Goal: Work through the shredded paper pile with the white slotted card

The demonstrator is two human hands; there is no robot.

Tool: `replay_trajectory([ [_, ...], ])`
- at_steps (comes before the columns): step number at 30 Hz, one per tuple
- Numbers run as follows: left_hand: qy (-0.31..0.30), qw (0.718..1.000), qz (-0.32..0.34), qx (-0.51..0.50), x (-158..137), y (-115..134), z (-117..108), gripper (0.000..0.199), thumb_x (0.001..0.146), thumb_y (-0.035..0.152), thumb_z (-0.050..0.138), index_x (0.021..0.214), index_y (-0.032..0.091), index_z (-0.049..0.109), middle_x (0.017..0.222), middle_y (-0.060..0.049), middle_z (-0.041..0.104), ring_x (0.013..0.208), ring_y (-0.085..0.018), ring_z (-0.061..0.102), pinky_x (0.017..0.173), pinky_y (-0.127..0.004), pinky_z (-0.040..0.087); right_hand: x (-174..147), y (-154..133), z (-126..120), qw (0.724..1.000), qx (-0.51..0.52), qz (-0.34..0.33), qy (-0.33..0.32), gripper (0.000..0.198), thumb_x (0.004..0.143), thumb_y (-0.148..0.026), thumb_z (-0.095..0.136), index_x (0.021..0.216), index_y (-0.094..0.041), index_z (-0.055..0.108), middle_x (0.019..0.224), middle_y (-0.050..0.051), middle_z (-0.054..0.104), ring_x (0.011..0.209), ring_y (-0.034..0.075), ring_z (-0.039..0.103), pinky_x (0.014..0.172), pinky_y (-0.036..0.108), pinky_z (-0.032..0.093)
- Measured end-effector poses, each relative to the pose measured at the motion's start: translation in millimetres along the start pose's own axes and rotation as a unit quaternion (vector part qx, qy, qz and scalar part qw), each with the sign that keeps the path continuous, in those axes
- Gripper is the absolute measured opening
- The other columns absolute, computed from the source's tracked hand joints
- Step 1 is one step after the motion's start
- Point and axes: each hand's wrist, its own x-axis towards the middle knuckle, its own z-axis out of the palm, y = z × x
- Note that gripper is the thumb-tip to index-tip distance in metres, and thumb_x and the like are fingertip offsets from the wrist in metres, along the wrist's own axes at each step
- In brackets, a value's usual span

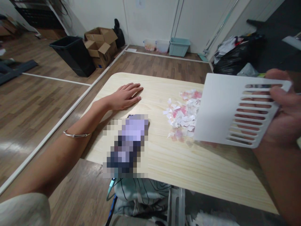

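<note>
My left hand (125, 96) lies palm down on the pale wooden table (160, 157), fingers stretched out, holding nothing. In my right hand (284, 110) is a flat white plastic panel with slots (221, 106), gripped by its slotted side, thumb on top and fingers behind. The panel is tilted, its solid edge beside a heap of torn paper scraps (185, 116), white with some pink pieces. It covers part of the heap; whether its lower edge touches the table I cannot tell. A pixelated phone (131, 138) lies between my left hand and the table's front edge.
A cable (110, 190) hangs from the phone over the front edge. Below are patterned fabric (141, 191) and a clear plastic container (176, 207). Beyond the table stand a black bin (74, 56), cardboard boxes (101, 44), a teal tub (179, 47) and a black bag (232, 59).
</note>
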Motion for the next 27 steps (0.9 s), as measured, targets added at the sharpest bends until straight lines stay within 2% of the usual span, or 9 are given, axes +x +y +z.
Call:
replay_trajectory([
  [3,0.001,1.0,0.002,0.0,0,0,0,0.088,0.133,0.063,0.04,0.204,0.012,0.046,0.215,-0.027,0.04,0.202,-0.048,0.033,0.167,-0.068,0.023,-4,3,5,1.0,-0.017,0.007,-0.005,0.043,0.06,-0.028,0.089,0.1,-0.036,0.103,0.073,-0.002,0.072,0.074,0.027,0.08,0.056,0.032,0.038],
  [8,-0.003,1.0,-0.001,-0.006,0,0,-1,0.088,0.133,0.064,0.042,0.204,0.012,0.046,0.215,-0.027,0.039,0.203,-0.049,0.032,0.166,-0.07,0.023,-13,3,12,0.999,-0.035,0.031,-0.014,0.039,0.057,-0.028,0.088,0.094,-0.032,0.098,0.061,-0.006,0.062,0.048,0.021,0.062,0.047,0.035,0.04],
  [12,-0.003,1.0,0.002,-0.008,0,-2,0,0.088,0.133,0.067,0.041,0.205,0.016,0.045,0.216,-0.025,0.038,0.203,-0.048,0.031,0.166,-0.07,0.022,-28,1,21,0.996,-0.044,0.064,-0.038,0.04,0.061,-0.028,0.088,0.099,-0.032,0.101,0.06,-0.005,0.067,0.043,0.018,0.055,0.041,0.034,0.04],
  [15,0.001,1.0,0.005,-0.007,0,-3,1,0.087,0.134,0.066,0.041,0.205,0.015,0.046,0.215,-0.025,0.039,0.203,-0.048,0.032,0.167,-0.068,0.021,-42,2,32,0.994,-0.038,0.093,-0.045,0.037,0.06,-0.029,0.091,0.096,-0.033,0.101,0.055,-0.007,0.061,0.038,0.016,0.046,0.037,0.031,0.034],
  [18,0.001,1.0,0.002,-0.006,0,-3,1,0.086,0.134,0.065,0.042,0.205,0.016,0.046,0.215,-0.025,0.04,0.202,-0.048,0.033,0.166,-0.067,0.023,-52,6,42,0.993,-0.037,0.108,-0.037,0.036,0.058,-0.03,0.095,0.093,-0.032,0.1,0.056,-0.007,0.059,0.042,0.015,0.049,0.04,0.028,0.035],
  [22,-0.002,1.0,-0.003,-0.005,0,0,-1,0.085,0.134,0.063,0.043,0.205,0.016,0.046,0.215,-0.025,0.039,0.203,-0.048,0.032,0.166,-0.068,0.023,-52,5,47,0.993,-0.038,0.111,-0.017,0.038,0.056,-0.031,0.096,0.094,-0.031,0.098,0.06,-0.007,0.063,0.046,0.015,0.052,0.043,0.028,0.038],
  [25,-0.003,1.0,-0.005,-0.007,0,2,-2,0.086,0.134,0.065,0.042,0.205,0.016,0.046,0.216,-0.024,0.038,0.203,-0.049,0.031,0.166,-0.07,0.023,-51,1,47,0.993,-0.023,0.118,-0.002,0.038,0.055,-0.028,0.095,0.094,-0.029,0.097,0.059,-0.007,0.061,0.047,0.015,0.053,0.043,0.027,0.035],
  [27,-0.003,1.0,-0.004,-0.011,0,1,-1,0.087,0.133,0.068,0.041,0.205,0.019,0.046,0.216,-0.022,0.038,0.203,-0.048,0.031,0.166,-0.07,0.023,-51,-2,46,0.993,-0.023,0.114,-0.008,0.035,0.057,-0.027,0.093,0.092,-0.029,0.097,0.058,-0.007,0.06,0.046,0.014,0.049,0.043,0.027,0.031],
])
